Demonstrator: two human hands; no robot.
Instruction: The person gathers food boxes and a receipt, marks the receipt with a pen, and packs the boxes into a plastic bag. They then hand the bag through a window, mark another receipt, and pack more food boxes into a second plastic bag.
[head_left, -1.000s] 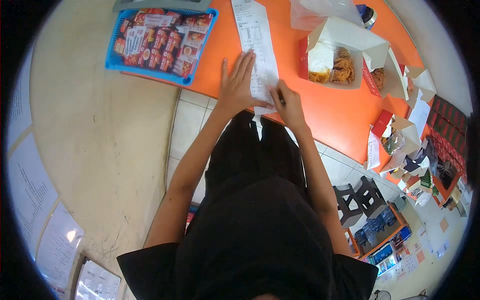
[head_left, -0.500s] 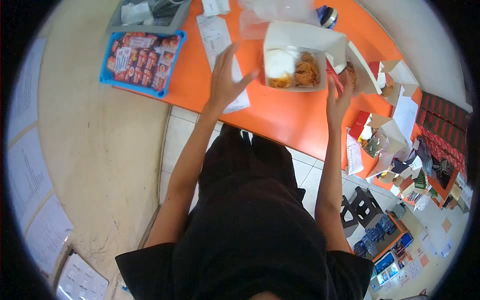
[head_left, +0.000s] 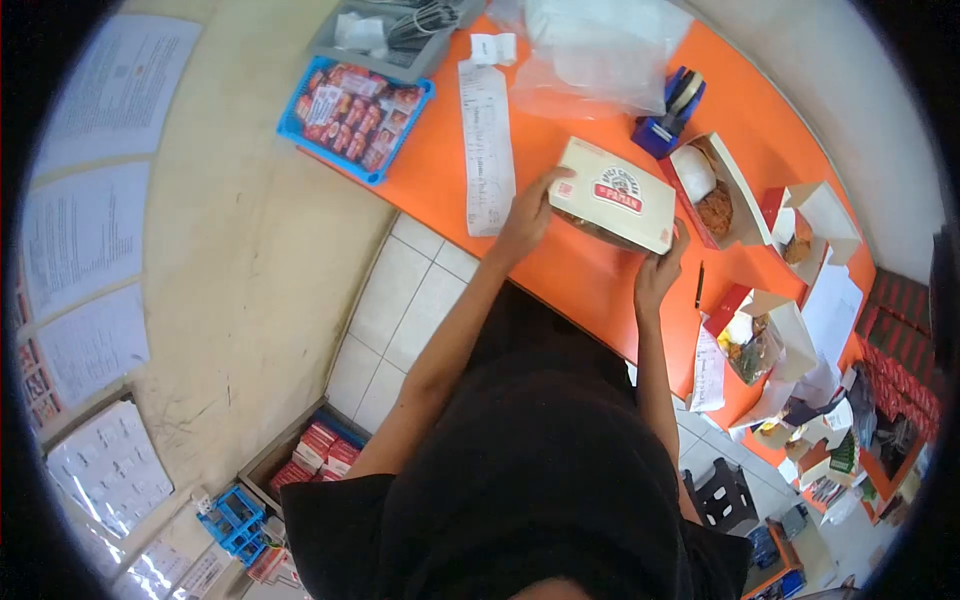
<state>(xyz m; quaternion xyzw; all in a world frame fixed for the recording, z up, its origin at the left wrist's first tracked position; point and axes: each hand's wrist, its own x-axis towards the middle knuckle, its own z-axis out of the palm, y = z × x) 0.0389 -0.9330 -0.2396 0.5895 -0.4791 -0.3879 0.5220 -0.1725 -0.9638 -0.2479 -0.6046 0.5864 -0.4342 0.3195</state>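
Observation:
A cream food box (head_left: 618, 192) with a red printed label lies on the orange table, its lid lowered and a dark gap along the near edge. My left hand (head_left: 530, 215) has its fingers on the box's left end, thumb on the lid. At the near right corner, my right hand (head_left: 660, 272) grips the box's edge. Right of it stands an open box (head_left: 735, 205) with rice and fried chicken. A long paper receipt (head_left: 487, 150) lies to the left of my left hand.
A blue basket (head_left: 377, 177) of red packets and a grey tray (head_left: 405, 70) are at the back left. Plastic bags (head_left: 590, 60) and a blue tape dispenser (head_left: 668, 120) lie behind the box. More open boxes (head_left: 822, 215) and a pen (head_left: 700, 285) are at the right.
The middle box's lid has come down over its food. Both my hands have moved onto that box from either side. The view has shifted and turned.

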